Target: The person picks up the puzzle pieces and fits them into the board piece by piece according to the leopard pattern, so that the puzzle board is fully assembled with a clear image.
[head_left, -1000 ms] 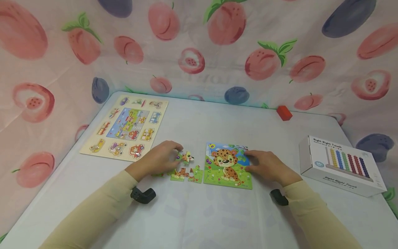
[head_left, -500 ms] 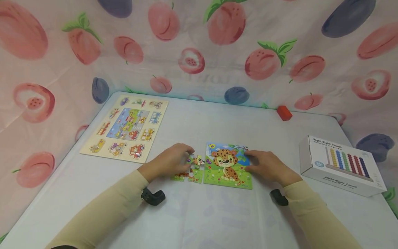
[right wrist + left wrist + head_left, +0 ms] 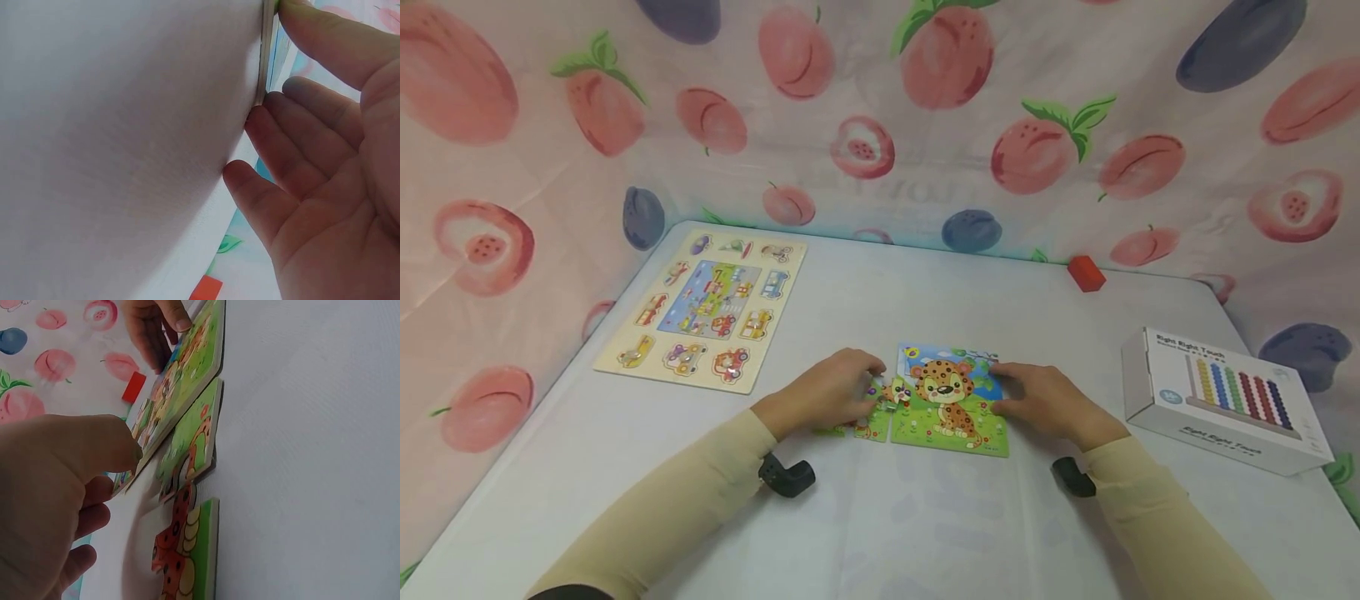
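Observation:
My left hand (image 3: 826, 388) pinches a jigsaw piece (image 3: 898, 392) showing part of a spotted cub's face, between thumb and fingers. The piece overlaps the left edge of a square leopard picture board (image 3: 951, 417). Below that hand lie more jigsaw pieces (image 3: 871, 428), partly hidden by it; in the left wrist view a green piece (image 3: 199, 440) and a spotted-leg piece (image 3: 181, 547) lie in a row on the table. My right hand (image 3: 1047, 402) rests at the board's right edge, thumb on its face and fingers fairly straight along the side.
A wooden vehicle puzzle board (image 3: 625, 325) lies at the back left. To the right stands a white box (image 3: 1225, 400) with a bead abacus printed on it. A red block (image 3: 1086, 273) sits near the table's back edge, before the fruit-print cloth (image 3: 925, 183).
My left hand has slid right with the jigsaw piece, from over the loose pieces to the leopard board's left edge. My right hand and the board have stayed in place.

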Available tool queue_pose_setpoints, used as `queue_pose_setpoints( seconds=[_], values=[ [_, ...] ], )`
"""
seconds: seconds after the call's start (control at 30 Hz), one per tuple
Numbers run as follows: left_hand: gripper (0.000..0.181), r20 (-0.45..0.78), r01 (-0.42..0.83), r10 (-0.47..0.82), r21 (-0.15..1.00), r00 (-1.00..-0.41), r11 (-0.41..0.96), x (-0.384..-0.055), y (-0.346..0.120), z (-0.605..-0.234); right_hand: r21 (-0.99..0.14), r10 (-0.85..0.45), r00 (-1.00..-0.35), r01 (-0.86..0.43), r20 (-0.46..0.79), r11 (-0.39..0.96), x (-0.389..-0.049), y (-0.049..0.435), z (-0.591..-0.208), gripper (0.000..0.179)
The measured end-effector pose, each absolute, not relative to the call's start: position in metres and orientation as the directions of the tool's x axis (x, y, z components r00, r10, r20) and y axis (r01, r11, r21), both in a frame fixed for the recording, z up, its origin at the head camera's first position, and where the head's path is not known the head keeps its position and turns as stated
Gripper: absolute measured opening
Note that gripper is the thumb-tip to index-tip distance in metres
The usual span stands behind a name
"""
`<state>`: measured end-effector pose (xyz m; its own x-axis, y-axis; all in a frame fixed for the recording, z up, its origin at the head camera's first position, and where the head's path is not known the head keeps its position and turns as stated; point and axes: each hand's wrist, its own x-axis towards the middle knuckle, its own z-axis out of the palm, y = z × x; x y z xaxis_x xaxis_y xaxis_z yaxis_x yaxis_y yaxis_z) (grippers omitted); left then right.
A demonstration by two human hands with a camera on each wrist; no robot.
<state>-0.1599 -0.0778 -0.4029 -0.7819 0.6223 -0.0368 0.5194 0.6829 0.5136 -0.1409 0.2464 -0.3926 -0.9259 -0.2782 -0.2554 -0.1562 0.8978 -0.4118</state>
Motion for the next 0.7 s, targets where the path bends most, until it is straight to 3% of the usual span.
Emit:
queue_pose_setpoints(
  seconds=[0.7],
  values=[
    [0.045, -0.019, 0.567, 0.662, 0.497, -0.749, 0.657, -0.164, -0.048, -0.405, -0.417, -0.277, -0.926, -0.152, -0.256, 0.896, -0.140, 0.246, -0.391, 0.063]
  ],
)
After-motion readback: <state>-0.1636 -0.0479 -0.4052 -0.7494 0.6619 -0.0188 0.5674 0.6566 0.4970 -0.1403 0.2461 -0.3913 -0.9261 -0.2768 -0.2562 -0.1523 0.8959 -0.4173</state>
